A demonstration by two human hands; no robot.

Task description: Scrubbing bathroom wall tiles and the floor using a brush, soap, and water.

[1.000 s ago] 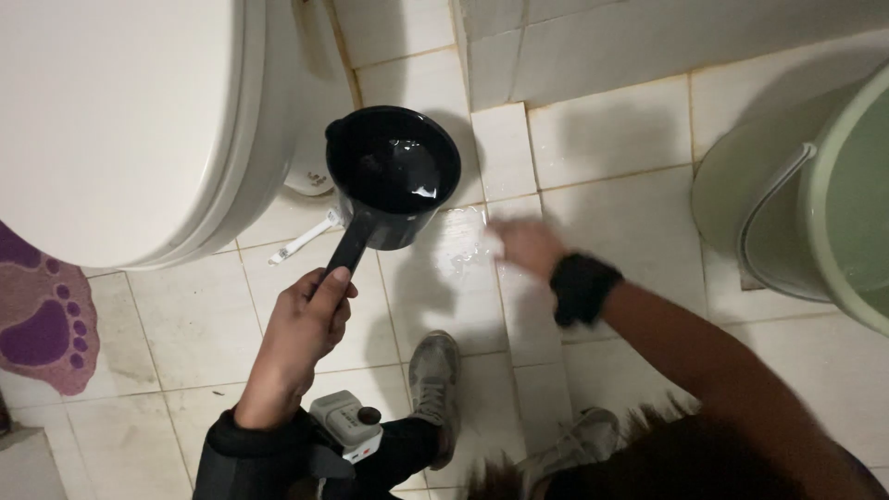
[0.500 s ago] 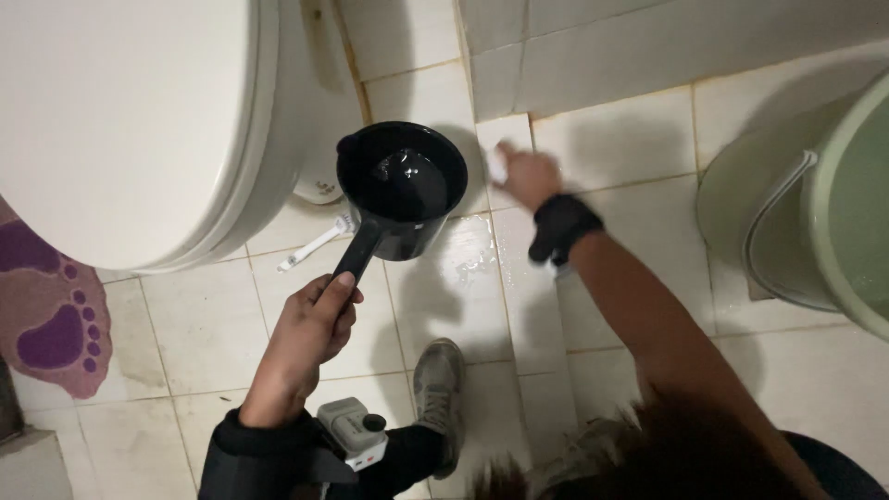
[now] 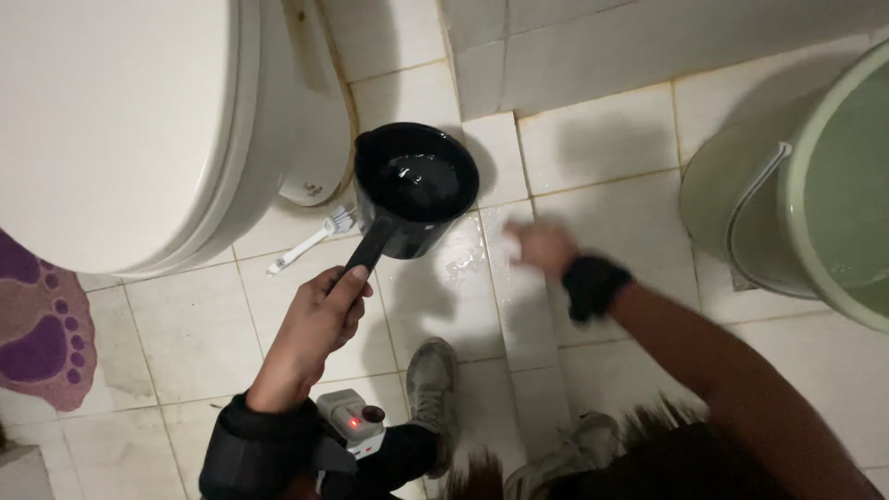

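My left hand grips the handle of a black dipper that holds a little water and hangs just above the wet floor tiles beside the toilet base. My right hand, blurred by motion, is low over the wet tiles to the right of the dipper; whether it holds anything cannot be made out. A black band sits on its wrist. A white toothbrush lies on the floor between the toilet and the dipper.
The white toilet fills the upper left. A pale green bucket with a wire handle stands at the right. A purple footprint mat lies at the left edge. My grey shoes are below the dipper.
My right hand has swept back from the tiles near the wall toward me, rubbing the wet floor. The dipper has stayed nearly in place in my left hand.
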